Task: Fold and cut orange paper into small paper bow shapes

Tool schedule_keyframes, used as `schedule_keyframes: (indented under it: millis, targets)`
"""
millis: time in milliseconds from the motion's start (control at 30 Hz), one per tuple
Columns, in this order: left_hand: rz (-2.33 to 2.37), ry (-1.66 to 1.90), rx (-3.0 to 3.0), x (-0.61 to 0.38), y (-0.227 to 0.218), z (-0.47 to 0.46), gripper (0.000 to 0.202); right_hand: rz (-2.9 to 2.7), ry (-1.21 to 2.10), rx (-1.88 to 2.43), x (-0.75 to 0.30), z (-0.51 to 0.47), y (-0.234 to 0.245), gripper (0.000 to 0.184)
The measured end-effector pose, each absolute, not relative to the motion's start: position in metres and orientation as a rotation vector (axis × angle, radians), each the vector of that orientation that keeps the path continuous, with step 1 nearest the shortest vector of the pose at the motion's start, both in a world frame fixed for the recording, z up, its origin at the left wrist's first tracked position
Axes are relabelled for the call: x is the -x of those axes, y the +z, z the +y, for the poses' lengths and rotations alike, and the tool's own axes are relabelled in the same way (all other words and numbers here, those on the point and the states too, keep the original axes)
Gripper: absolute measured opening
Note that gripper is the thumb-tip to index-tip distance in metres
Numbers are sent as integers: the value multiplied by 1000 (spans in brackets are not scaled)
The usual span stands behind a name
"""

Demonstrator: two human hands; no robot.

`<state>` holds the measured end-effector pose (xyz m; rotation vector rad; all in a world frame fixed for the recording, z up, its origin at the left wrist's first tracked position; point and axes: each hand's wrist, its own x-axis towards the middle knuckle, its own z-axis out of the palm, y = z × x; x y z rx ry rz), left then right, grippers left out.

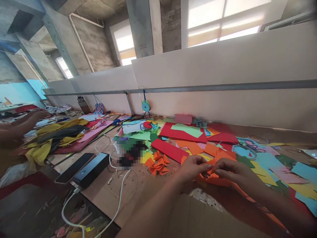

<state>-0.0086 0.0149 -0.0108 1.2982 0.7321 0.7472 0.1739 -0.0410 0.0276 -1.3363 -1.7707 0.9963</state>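
My left hand (pixel 194 168) and my right hand (pixel 230 170) meet over the near side of the table. Between their fingertips they pinch a piece of orange paper (pixel 211 169); its exact shape is partly hidden by the fingers. More orange paper (pixel 213 150) lies right behind and under the hands. To the left of my left hand sits a pile of folded orange paper pieces (pixel 158 163). A long red paper strip (pixel 169 150) lies just behind that pile.
Coloured paper sheets (pixel 262 162) spread to the right. At left lie a phone (pixel 75 168), a black power bank (pixel 91 170) and a white cable (pixel 121 191). Another person's arm (pixel 21 127) reaches in beside yellow cloth (pixel 41 148). A cardboard piece (pixel 195 218) is nearest me.
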Motion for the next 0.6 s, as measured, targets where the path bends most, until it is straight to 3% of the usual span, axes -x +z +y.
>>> schedule_keyframes:
  millis: [333,600]
  targets:
    - [770,795,-1341,3,-8,7,25,-1705,964,1416,-170,-42,15,31]
    - [681,820,-1319,0,-8,3,30,-1659,980,1472,-175,-36,6,23]
